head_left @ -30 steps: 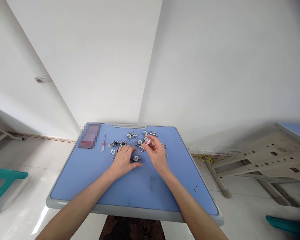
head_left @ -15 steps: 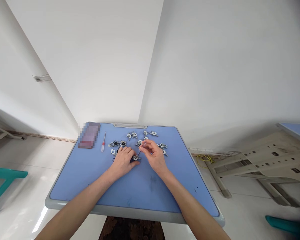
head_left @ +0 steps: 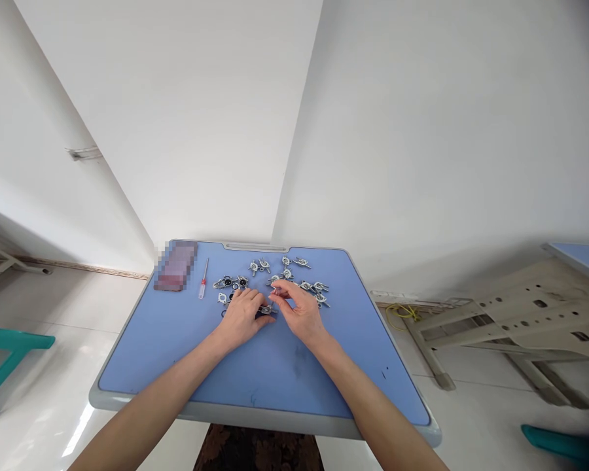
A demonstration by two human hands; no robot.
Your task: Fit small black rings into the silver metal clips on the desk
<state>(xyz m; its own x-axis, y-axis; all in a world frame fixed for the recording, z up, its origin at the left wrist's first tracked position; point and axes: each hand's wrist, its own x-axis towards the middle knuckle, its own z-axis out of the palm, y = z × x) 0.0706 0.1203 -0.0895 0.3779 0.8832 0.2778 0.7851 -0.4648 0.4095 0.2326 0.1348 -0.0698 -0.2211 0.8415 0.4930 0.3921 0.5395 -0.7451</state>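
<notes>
Logging hand positions at the centre of the blue tabletop. Left hand (head_left: 242, 318): fingers together, curled over a small metal fitting (head_left: 266, 310) with a dark centre; clamping cannot be confirmed. Right hand (head_left: 302, 314): thumb and fingertips (head_left: 276, 294) pinched together just above that fitting; anything between them is too small to tell. More winged metal fittings (head_left: 302, 262) lie scattered toward the upper middle. Red-handled screwdriver (head_left: 203, 280) lies at upper left of the table (head_left: 255, 411), beside a pixelated flat object (head_left: 175, 265). No legible writing.
</notes>
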